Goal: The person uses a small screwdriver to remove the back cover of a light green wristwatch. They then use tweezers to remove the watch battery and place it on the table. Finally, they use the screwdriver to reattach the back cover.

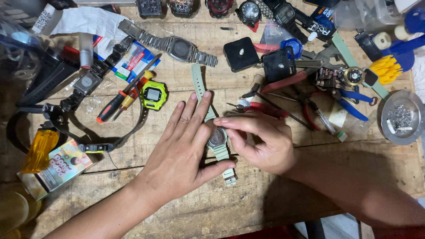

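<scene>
- Both forearms come in from the bottom edge, meeting over a pale green watch (217, 138) lying face-down on the wooden table (248, 208).
- left hand (183, 148): open, fingers stretched flat along the upper strap, thumb tucked under near the lower strap; pins the watch down, not wrapped round it.
- right hand (261, 141): curled, thumb and index fingertip pinched on the right edge of the round case back; other fingers folded in.
- watch sits at table centre, strap running top to bottom, buckle end poking out below the left thumb, other strap end showing above the fingertips.
- yellow-green digital watch (153, 94) just up-left of the left fingertips, near a red-and-black screwdriver (113, 106).
- steel bracelet watch (177, 48) further up, face-down.
- black strap parts and a black watch case (86, 82) to the far left; loose black strap loops below them.
- small printed carton (62, 166) and an amber plastic piece (39, 150) at lower left.
- two black square boxes (241, 54) upper middle, red-handled pliers (283, 82) beside them.
- blue-handled pliers (352, 102) and tweezers right of centre.
- round metal dish (389, 132) of tiny parts at right edge.
- row of dark watches (250, 11) along the top edge.
</scene>
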